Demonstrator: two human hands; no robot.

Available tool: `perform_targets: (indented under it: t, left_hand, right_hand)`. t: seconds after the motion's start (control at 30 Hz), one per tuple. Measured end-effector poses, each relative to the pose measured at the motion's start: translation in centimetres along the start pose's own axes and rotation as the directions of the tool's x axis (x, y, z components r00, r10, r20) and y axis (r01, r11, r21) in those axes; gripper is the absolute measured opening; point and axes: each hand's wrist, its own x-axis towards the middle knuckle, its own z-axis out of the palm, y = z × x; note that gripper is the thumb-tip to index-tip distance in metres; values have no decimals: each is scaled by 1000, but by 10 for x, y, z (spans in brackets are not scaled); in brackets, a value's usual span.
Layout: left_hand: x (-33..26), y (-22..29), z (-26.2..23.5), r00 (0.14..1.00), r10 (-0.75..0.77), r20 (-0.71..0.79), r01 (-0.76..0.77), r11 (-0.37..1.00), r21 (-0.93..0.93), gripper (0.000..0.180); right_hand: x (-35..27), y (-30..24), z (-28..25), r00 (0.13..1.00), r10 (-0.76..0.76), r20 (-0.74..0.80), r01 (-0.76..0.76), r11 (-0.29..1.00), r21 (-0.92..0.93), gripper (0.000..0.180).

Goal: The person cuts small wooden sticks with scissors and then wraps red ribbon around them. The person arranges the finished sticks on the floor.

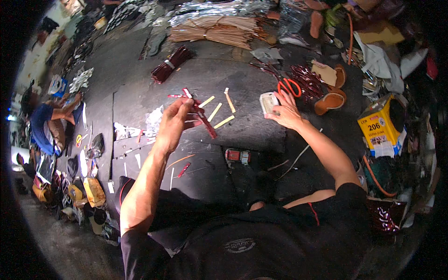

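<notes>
My left hand is closed in a pinch on shiny dark red strips, which cross one another above the dark work surface. A whitish end shows at the top, by my fingertips. My right hand grips a small whitish box at its right side, with the fingers partly over its edge. Just beyond that hand lie scissors with orange handles. Several short pale yellow strips are scattered between my hands.
A tied dark red bundle and tan bundled strips lie farther off. Loose red strips and brown shoe pieces are at right, near a yellow container. A small red-and-silver object lies nearer me. Another person sits at left.
</notes>
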Motion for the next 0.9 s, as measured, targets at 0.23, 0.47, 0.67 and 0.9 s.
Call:
perform_targets:
  t: [0.23, 0.47, 0.67, 0.9]
  left_hand:
    - [2, -1, 2, 992, -34, 120, 36, 999, -10, 31]
    - [-2, 1, 6, 974, -33, 224, 26, 999, 35, 38]
    - [-8, 4, 6, 974, -26, 226, 17, 999, 43, 39]
    - [-8, 7, 4, 972, -58, 229, 52, 998, 32, 38]
  right_hand:
    - [5, -91, -72, 918, -128, -375, 310, 821, 479, 21]
    - [-7, -174, -132, 716, -484, -502, 692, 587, 420, 40]
    - [5, -175, -119, 629, -588, -508, 751, 628, 203, 46]
    - [-1, -177, -123, 577, -645, -501, 789, 597, 141, 44]
